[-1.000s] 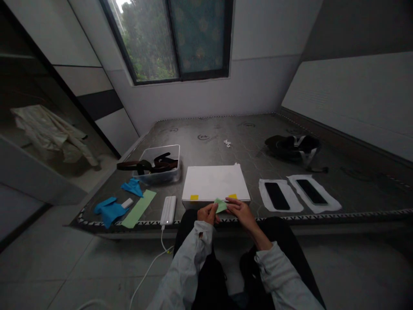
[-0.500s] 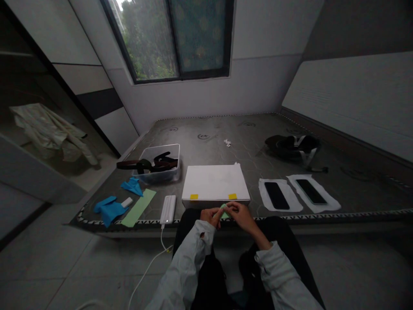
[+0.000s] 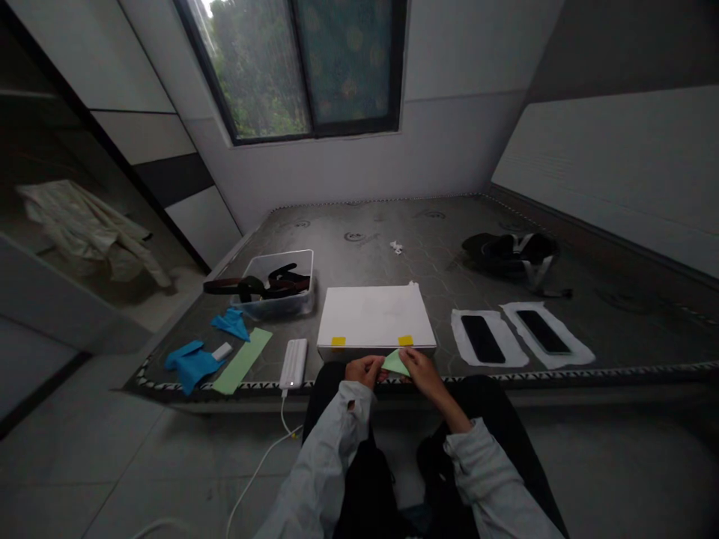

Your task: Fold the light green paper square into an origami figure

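A small folded piece of light green paper (image 3: 395,363) is pinched between both my hands just in front of the white board (image 3: 375,316) lying on the mattress edge. My left hand (image 3: 363,370) grips its left side with curled fingers. On the paper's right side, my right hand (image 3: 422,370) holds it with thumb and fingers closed. The board bears two yellow tape tabs (image 3: 405,340) along its near edge.
On the grey mattress (image 3: 393,247) lie a clear tub with dark straps (image 3: 275,285), blue folded papers (image 3: 191,363), a green paper strip (image 3: 243,361), a white power bank (image 3: 293,363) with cable, two phones on white sheets (image 3: 483,338), and a dark headset (image 3: 511,251).
The green paper has been turned and refolded between my hands; it now shows as a small triangle. Both hands stay close together at the board's near edge.
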Available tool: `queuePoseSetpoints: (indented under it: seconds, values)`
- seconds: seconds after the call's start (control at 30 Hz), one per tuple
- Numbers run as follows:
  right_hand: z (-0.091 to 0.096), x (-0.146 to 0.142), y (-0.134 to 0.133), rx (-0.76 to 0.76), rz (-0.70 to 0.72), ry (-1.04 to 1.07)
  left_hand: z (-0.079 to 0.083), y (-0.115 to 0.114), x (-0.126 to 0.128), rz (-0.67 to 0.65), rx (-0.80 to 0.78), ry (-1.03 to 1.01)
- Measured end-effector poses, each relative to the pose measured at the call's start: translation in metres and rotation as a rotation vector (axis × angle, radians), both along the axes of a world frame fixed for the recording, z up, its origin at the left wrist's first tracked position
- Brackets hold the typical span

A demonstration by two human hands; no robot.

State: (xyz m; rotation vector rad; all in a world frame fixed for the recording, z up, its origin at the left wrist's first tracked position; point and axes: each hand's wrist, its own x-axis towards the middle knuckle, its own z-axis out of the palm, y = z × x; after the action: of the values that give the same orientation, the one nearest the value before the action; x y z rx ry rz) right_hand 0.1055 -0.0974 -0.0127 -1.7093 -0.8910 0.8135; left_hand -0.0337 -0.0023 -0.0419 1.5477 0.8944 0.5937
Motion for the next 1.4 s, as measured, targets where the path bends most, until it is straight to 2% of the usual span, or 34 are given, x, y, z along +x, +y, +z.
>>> queuePoseSetpoints:
  seconds: [0.1, 0.23, 0.3, 0.4, 0.5, 0.67, 0.83, 1.07, 1.3, 1.4]
  values:
    - [-0.003, 0.003, 0.002, 0.070, 0.028, 0.017, 0.004, -0.002, 0.001, 0.017, -0.070, -0.067]
    - [-0.007, -0.003, 0.005, 0.090, -0.039, 0.307, 0.011, -0.003, 0.003, -0.009, -0.172, -0.220]
    - [-0.010, -0.009, 0.006, 0.094, -0.101, 0.380, 0.012, -0.003, 0.003, -0.062, -0.158, -0.230]
    - [-0.013, -0.015, 0.007, 0.095, -0.125, 0.382, 0.011, -0.004, 0.002, -0.126, -0.096, -0.188]
    - [-0.009, -0.017, 0.005, 0.081, -0.079, 0.262, 0.009, -0.005, 0.002, -0.122, -0.066, -0.147]
    - [0.007, -0.021, -0.001, 0.103, 0.000, -0.011, 0.006, -0.004, 0.002, -0.122, -0.009, -0.103]
    - [0.017, -0.023, -0.005, 0.132, 0.136, -0.089, 0.007, -0.002, 0.001, -0.081, 0.121, -0.035]
    - [0.016, -0.023, -0.006, 0.103, 0.200, -0.267, 0.017, -0.006, 0.000, -0.048, 0.284, 0.136]
    - [0.012, -0.025, -0.008, -0.058, 0.187, -0.457, 0.019, -0.012, -0.001, -0.069, 0.392, 0.094]
    - [0.010, -0.025, -0.010, -0.063, 0.195, -0.533, 0.019, -0.012, 0.000, -0.061, 0.399, 0.115]
